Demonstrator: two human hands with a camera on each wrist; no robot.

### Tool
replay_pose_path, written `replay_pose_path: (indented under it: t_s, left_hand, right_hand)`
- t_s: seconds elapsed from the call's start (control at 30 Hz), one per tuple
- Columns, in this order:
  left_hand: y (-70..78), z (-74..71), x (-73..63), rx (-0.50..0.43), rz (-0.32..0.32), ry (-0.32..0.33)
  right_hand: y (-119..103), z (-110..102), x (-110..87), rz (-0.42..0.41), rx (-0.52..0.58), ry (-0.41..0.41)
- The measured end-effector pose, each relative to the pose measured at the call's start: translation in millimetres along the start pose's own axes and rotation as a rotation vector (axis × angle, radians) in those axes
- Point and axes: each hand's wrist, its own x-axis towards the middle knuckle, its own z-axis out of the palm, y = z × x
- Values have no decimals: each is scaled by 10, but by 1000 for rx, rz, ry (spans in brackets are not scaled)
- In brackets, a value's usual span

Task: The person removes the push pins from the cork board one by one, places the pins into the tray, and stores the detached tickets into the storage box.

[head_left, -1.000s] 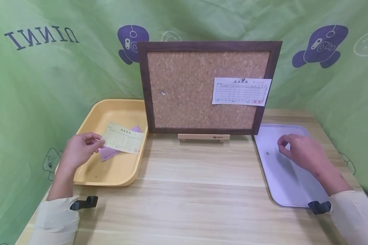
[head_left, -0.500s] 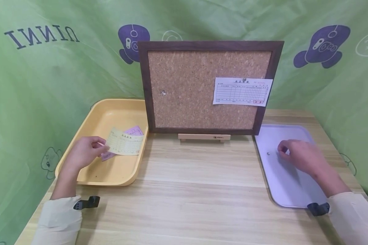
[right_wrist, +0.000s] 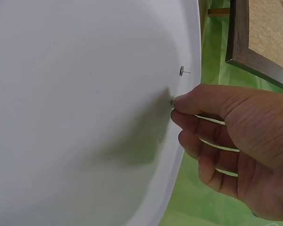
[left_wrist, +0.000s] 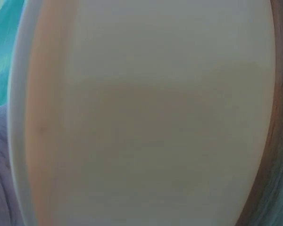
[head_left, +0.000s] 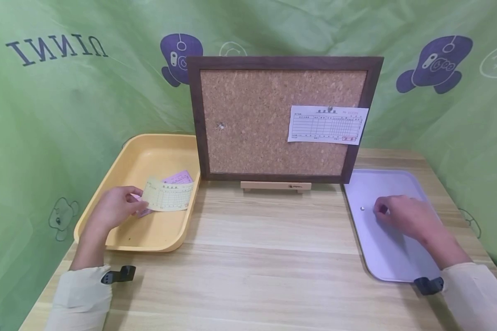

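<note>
My left hand (head_left: 118, 207) pinches the left edge of a yellow receipt slip (head_left: 167, 195) over the yellow tray (head_left: 149, 241). Partly under that slip lies a pink slip (head_left: 180, 178). In the right wrist view, my right hand (right_wrist: 236, 136) is low over the pale purple tray (right_wrist: 85, 56), its thumb and forefinger pinching a thumbtack (right_wrist: 172, 102) of which only the edge of the head shows. Another thumbtack (right_wrist: 181, 71) lies beside the fingertips with its pin sticking out. The left wrist view shows blurred tray floor and no slip.
A framed corkboard (head_left: 248, 138) stands at the back on a small wooden stand (head_left: 275, 185). One white receipt slip (head_left: 327, 125) is tacked on its right side, overlapping the frame. A pale worn spot (head_left: 221, 126) marks the cork at left. Green patterned cloth (head_left: 87, 92) hangs behind.
My left hand has shifted a little to the right and down with the yellow slip, which now bends more. My right hand has sunk slightly toward the purple tray.
</note>
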Motion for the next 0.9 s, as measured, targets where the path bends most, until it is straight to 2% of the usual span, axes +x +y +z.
replay_pose_path:
  t_s: [0.2, 0.47, 0.63, 0.9]
  left_hand:
    - [-1, 5, -5, -20, -10, -25]
    - [-1, 21, -7, -28, -63, -55]
    - [-4, 19, -11, -25, -52, -66]
    - [27, 3, -22, 33, -41, -45]
  right_hand:
    - [9, 22, -8, -7, 2, 4]
    - [0, 28, -13, -25, 20, 3]
    - [-2, 39, -23, -29, 26, 5]
    - [9, 52, -32, -33, 26, 15]
